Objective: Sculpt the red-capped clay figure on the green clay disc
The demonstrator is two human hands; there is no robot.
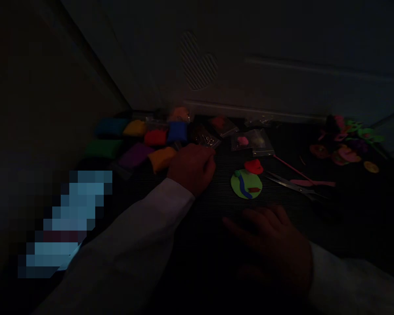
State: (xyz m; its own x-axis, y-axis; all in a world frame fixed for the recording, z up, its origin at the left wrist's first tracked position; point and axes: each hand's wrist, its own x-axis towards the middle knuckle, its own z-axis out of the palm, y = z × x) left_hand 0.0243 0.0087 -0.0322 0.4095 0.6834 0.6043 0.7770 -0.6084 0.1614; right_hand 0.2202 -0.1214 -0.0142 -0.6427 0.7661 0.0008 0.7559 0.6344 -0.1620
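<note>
In dim light, my left hand [193, 168] rests palm down at the front of a row of soft clay packets, beside the orange packet [162, 159]. Its fingers are curled and partly hidden, so what they hold, if anything, cannot be made out. Just beyond it lies a clear bag with dark contents [205, 136]. My right hand [269, 243] is open over the dark table, fingers stretched forward and holding nothing. In front of it is a flat light-green clay disc [241, 188] bearing a blue strip and a small red-brown piece. A red clay lump [254, 166] touches its far edge.
Scissors [292, 183] and a thin pink stick [292, 168] lie right of the disc. Zip bags [262, 144] are at the back. Colourful clay shapes [348, 153] are piled at the far right. A bright pixelated screen [75, 210] glows at left. A wall stands behind.
</note>
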